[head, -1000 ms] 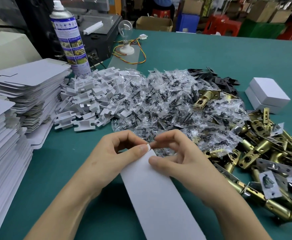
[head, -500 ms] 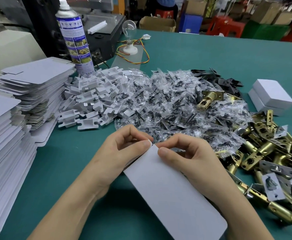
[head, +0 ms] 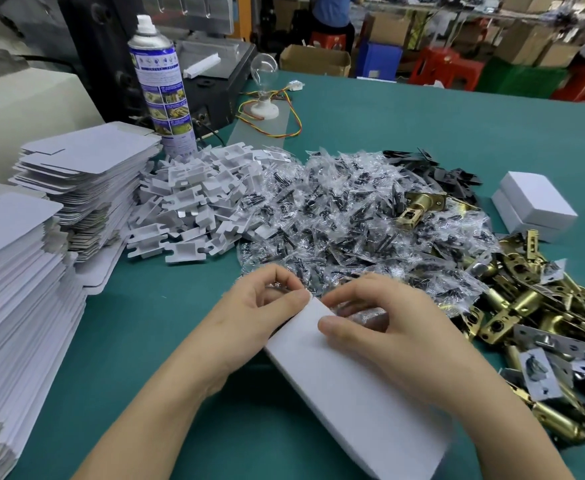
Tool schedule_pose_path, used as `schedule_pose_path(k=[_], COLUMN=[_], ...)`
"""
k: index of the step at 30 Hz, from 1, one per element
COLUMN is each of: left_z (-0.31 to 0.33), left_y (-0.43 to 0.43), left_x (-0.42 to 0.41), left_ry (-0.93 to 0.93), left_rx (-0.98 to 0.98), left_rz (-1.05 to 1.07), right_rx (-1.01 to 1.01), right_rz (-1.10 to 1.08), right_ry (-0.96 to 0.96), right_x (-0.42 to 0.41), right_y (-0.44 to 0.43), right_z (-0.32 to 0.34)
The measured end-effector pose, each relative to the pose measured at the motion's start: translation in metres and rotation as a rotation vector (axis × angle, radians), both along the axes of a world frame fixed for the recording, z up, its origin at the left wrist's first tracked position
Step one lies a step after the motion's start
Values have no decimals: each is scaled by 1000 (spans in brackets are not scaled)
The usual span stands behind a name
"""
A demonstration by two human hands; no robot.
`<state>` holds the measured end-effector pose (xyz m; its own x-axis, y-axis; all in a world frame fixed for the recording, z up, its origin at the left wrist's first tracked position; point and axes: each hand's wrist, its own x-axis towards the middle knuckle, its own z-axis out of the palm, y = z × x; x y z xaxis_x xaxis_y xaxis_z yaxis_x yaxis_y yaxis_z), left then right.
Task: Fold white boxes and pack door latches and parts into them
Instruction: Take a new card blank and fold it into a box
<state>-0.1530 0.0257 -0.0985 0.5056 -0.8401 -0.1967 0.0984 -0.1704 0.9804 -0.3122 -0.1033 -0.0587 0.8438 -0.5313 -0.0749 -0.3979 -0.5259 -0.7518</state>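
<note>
While both hands work the far end of a flat white box blank (head: 349, 372), it lies slanted across the lower middle of the frame on the green table (head: 422, 133). The left hand (head: 249, 320) pinches that end between thumb and fingers; the right hand (head: 388, 337) presses its thumb on the face with fingers curled over the edge, probably to start a fold. Everything sits within reach: stacks of blanks (head: 24, 289) at the left edge, white plastic inserts (head: 194, 199) above the hands, bagged screws (head: 353, 220) in the centre, brass door latches (head: 526, 306) at the right. Two finished white boxes (head: 535, 202), one on the other, stand at right, clear of the piles. A spray can (head: 161, 88) stands upper left.
</note>
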Motion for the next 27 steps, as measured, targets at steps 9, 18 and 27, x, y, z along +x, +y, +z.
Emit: schedule_pose_path(k=[9, 18, 27], left_z=[-1, 2, 0], left_y=[0, -4, -12], left_x=[-1, -14, -17], left_ry=[37, 69, 28], left_rx=[-103, -216, -221], left_rz=[58, 36, -54], right_rx=[-489, -577, -526], right_rz=[40, -27, 41], right_ry=[138, 10, 58], right_x=[-4, -3, -1], right_y=[45, 54, 54], right_z=[0, 0, 10])
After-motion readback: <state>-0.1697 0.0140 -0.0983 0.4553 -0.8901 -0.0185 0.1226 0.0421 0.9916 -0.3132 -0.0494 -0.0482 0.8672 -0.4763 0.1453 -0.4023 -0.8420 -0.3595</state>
